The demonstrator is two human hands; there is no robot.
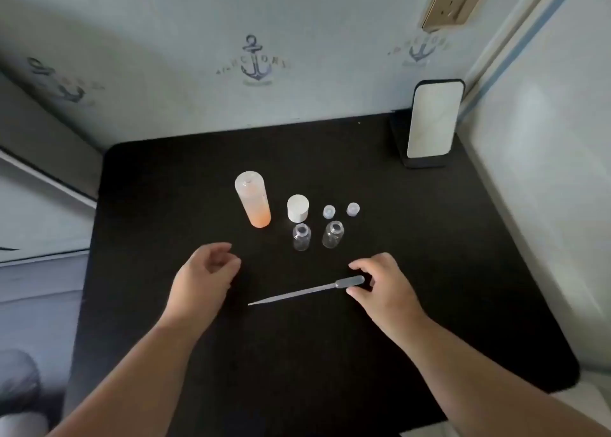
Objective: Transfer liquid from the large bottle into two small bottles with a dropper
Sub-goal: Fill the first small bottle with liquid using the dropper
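Plastic dropper (307, 291) flat on mat (429, 255) | right hand (383, 288) pinching bulb | left hand (201, 274) empty

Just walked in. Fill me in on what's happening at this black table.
A person is setting up to move liquid between bottles. The right hand is closing its fingers around the bulb end of a dropper that lies on the black table. The left hand hovers open and empty nearby. The large bottle, with orange liquid at its bottom, stands uncapped beside its white cap. Two small bottles stand open and look empty, their small caps behind them.
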